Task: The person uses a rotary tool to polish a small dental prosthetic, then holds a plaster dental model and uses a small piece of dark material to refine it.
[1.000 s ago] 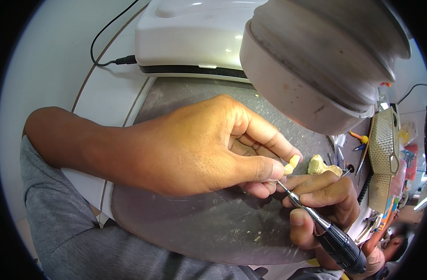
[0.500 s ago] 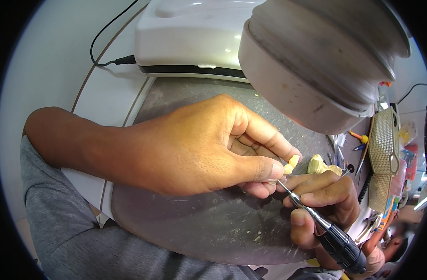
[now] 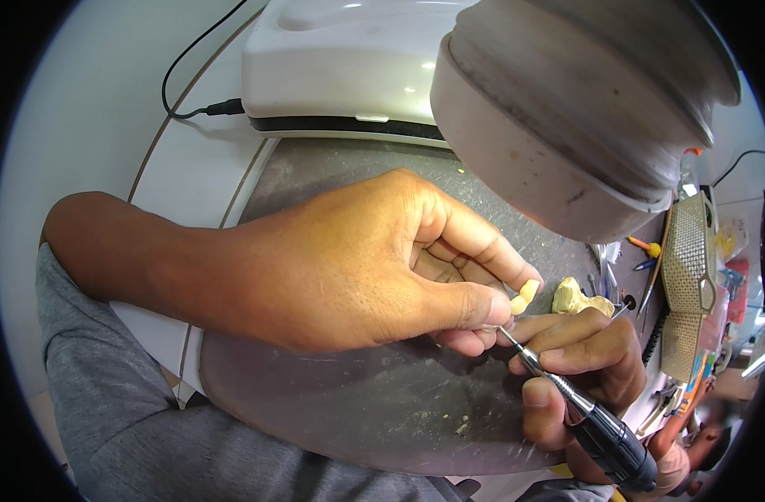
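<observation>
My left hand point(image 3: 374, 272) pinches a small yellowish dental bridge point(image 3: 525, 296) between thumb and fingers, with its tooth-shaped end showing past the fingertips. In my right hand point(image 3: 596, 347) is a rotary handpiece point(image 3: 608, 443), black at the rear and metal toward the front, held like a pen. Its thin tip reaches the edge of the bridge just under my left thumb; whether it touches cannot be made out. Fingers of both hands are close together there. Beyond my right fingers, a cream plaster dental cast point(image 3: 577, 298) lies on the grey work mat point(image 3: 332, 393).
A white machine housing point(image 3: 341, 75) with a black cable stands at the back. Above the mat hangs a large off-white round hood point(image 3: 550, 142). Along the right are a woven basket point(image 3: 686, 259), an orange-handled tool point(image 3: 646, 246) and other tools. Another person point(image 3: 671, 464) shows at lower right.
Both hands hold nearly the same pose. The left fingertips, the bridge and the handpiece tip have shifted very slightly to the right.
</observation>
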`<state>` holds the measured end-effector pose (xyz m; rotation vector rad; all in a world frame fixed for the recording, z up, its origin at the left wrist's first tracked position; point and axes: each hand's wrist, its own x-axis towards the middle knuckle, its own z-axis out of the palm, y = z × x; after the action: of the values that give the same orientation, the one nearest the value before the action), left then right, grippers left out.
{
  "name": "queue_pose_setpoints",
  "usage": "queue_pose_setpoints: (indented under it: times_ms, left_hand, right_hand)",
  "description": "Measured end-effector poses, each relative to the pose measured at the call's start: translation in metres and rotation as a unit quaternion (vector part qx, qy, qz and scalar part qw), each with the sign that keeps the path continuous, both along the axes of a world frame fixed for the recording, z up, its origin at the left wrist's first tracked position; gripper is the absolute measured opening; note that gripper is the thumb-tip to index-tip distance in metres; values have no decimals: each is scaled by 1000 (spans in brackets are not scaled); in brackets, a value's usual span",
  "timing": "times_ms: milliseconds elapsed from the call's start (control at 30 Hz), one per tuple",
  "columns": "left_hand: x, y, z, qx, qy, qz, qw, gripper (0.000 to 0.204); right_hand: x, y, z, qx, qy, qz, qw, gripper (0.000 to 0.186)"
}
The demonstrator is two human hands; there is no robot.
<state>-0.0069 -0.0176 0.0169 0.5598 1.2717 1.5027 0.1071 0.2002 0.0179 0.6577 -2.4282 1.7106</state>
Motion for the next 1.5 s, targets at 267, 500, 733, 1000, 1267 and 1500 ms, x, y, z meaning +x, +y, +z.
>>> queue_pose_setpoints:
  times_ms: [267, 500, 733, 1000, 1267, 1500]
  left_hand:
    - [0, 2, 0, -14, -14, 3, 1000, 39]
    - [1, 3, -2, -10, -26, 9, 1000, 38]
    - [1, -2, -5, 5, -2, 1, 1000, 37]
    - [1, 1, -5, -2, -32, 16, 999, 24]
    - [0, 2, -6, 2, -47, 7, 999, 21]
    - [-1, 3, -6, 3, -38, 3, 999, 21]
  right_hand:
    - [0, -1, 1, 5, 2, -5, 1000, 30]
    - [2, -1, -1, -2, -4, -14, 1000, 30]
    - [-1, -1, 0, 8, 0, -2, 1000, 30]
    - [4, -3, -4, -9, 26, -31, 999, 30]
    - [5, -4, -3, 5, 19, -33, 999, 29]
    - [3, -3, 2, 28, 7, -17, 999, 29]
